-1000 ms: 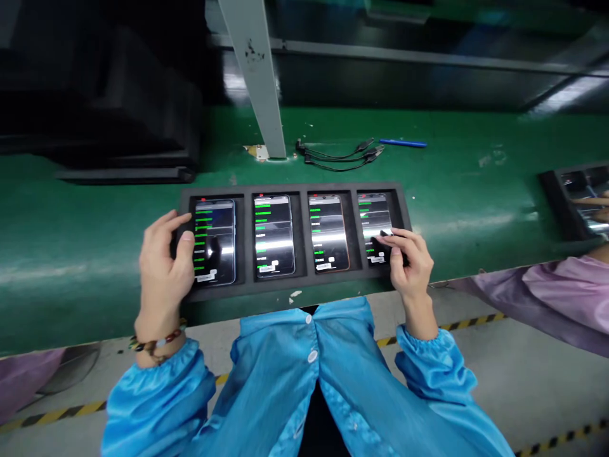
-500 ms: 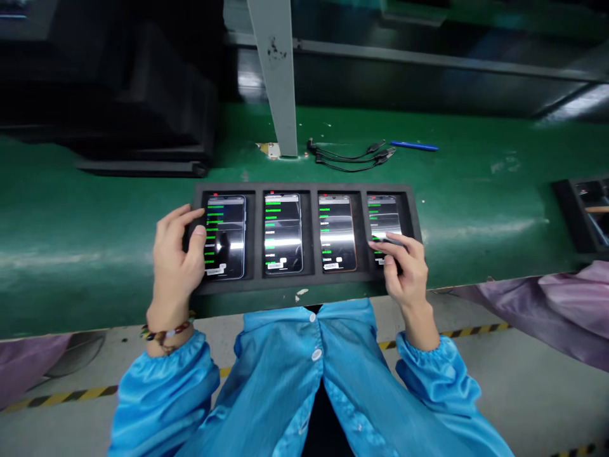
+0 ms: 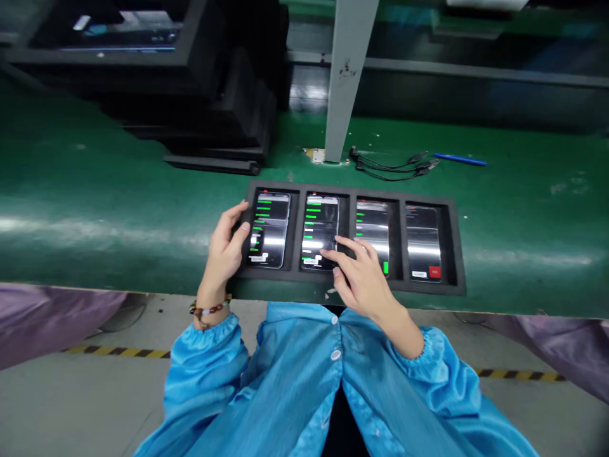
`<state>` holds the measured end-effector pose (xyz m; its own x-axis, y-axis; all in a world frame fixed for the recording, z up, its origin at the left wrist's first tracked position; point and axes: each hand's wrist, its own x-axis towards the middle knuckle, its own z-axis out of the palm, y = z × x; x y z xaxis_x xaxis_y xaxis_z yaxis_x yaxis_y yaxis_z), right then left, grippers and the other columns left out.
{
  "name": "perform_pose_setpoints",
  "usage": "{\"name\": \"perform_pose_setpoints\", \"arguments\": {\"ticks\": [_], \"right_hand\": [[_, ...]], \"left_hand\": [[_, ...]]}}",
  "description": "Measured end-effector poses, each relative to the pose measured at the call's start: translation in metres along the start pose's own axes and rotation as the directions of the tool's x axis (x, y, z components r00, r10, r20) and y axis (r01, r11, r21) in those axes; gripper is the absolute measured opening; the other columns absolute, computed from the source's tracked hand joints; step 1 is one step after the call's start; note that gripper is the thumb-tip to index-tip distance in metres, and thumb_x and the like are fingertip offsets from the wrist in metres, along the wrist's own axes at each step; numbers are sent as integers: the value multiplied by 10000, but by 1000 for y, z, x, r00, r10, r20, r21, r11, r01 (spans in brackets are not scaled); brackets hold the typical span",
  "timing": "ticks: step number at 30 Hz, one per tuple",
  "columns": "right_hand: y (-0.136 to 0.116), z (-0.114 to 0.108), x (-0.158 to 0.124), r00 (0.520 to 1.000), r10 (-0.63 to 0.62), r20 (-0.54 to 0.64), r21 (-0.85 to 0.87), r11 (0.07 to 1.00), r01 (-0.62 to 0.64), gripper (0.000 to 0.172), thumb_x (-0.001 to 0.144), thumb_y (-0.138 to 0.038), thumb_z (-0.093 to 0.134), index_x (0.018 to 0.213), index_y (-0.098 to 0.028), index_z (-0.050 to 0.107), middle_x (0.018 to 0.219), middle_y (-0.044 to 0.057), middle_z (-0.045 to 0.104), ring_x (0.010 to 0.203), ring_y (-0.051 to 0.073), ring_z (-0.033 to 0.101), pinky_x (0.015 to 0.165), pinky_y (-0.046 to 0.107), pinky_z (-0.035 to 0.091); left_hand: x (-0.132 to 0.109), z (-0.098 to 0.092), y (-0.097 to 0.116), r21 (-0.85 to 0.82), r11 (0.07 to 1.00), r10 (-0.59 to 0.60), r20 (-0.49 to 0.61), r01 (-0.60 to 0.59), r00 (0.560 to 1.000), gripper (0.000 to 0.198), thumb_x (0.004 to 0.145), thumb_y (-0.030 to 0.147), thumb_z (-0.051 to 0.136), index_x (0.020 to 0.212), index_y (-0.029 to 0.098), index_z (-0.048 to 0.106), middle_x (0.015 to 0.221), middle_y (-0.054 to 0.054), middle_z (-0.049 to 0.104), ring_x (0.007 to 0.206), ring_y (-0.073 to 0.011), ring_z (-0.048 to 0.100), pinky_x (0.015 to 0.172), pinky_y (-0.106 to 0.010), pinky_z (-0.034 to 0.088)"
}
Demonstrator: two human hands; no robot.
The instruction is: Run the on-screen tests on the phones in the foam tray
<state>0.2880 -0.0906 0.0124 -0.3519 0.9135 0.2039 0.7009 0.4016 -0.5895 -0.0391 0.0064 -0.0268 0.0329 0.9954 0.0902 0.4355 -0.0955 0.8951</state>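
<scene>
A black tray (image 3: 342, 279) with a row of compartments lies on the green bench, one smartphone in each. My left hand (image 3: 227, 247) grips the tray's left end, thumb on the rim beside the leftmost phone (image 3: 273, 231). Fingers apart and holding nothing, my right hand (image 3: 364, 279) reaches over the second phone (image 3: 321, 219), a fingertip at the lower part of its screen. It partly covers the third phone (image 3: 373, 222), where green lines and a green block show. The rightmost phone (image 3: 422, 241) has a dark screen with a red block at the lower right.
Black trays (image 3: 228, 108) are stacked at the back left. A grey post (image 3: 349, 82) rises behind the tray, near short black cables (image 3: 390, 167) and a blue pen (image 3: 460, 158). Purple cloth (image 3: 52, 317) hangs at the bench's front edge on both sides.
My right hand has moved left from the rightmost phone to the second one. The third and rightmost screens have changed, now with green and red blocks. The view has shifted.
</scene>
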Motion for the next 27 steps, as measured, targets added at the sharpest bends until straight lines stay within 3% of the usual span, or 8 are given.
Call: {"name": "perform_pose_setpoints", "arguments": {"ticks": [3,6,9,12,16,19,22,27], "right_hand": [[7,-10,-8,995,44,-94,-7,999,-45,441,1079,-202,470,1460,-254,686,1414,102,765,1496,310,591,1263,588,401],[24,-30,-26,958,168,-231,-3,985,-174,409,1101,-252,478,1437,-265,710,1451,112,739,1483,328,603,1245,609,430],[42,-50,-47,879,283,-385,14,954,-301,384,1119,-288,482,1403,-252,739,1387,105,778,1469,334,611,1266,632,424],[57,-64,-65,791,359,-495,27,917,-399,394,1137,-314,462,1383,-233,758,1372,100,791,1470,319,606,1282,618,424],[73,-76,-87,741,454,-495,32,862,-507,434,1139,-352,442,1458,-242,715,1469,97,746,1556,315,538,1319,613,392],[88,-81,-105,689,515,-511,52,818,-573,467,1128,-370,444,1525,-267,668,1571,105,675,1604,328,492,1341,619,358],[107,-81,-121,588,605,-537,177,762,-623,490,1111,-425,465,1540,-273,647,1606,125,641,1569,353,530,1322,621,369],[126,-78,-135,486,722,-492,342,674,-655,542,1062,-573,536,1456,-230,679,1525,171,685,1459,364,617,1276,567,423]], "left_hand": [[-3,-11,-2,20,999,35,156,-38,987,663,1026,505,699,1625,287,517,1782,-105,451,1696,-316,367,1427,-560,271],[-5,-18,-2,51,996,60,239,-74,969,808,974,503,787,1679,300,447,1843,-114,329,1738,-343,251,1439,-585,210],[-3,-17,-3,53,994,82,231,-97,969,836,949,501,825,1673,296,459,1827,-122,360,1730,-348,279,1435,-585,235],[2,-11,-6,63,993,94,118,-102,989,779,941,523,833,1612,260,538,1714,-143,531,1633,-344,474,1397,-567,355],[6,-8,-10,46,996,77,37,-78,996,779,927,536,849,1586,235,562,1635,-149,612,1527,-326,600,1355,-546,437],[3,-14,-9,22,998,56,128,-60,990,808,955,541,818,1638,245,502,1702,-151,547,1604,-327,517,1384,-562,385],[-1,-21,-6,47,997,46,224,-58,974,933,920,560,851,1695,258,428,1789,-155,426,1683,-349,390,1414,-582,307],[-2,-22,-6,66,997,31,235,-48,972,962,907,590,854,1705,271,421,1813,-139,388,1703,-355,345,1427,-578,258]]}}
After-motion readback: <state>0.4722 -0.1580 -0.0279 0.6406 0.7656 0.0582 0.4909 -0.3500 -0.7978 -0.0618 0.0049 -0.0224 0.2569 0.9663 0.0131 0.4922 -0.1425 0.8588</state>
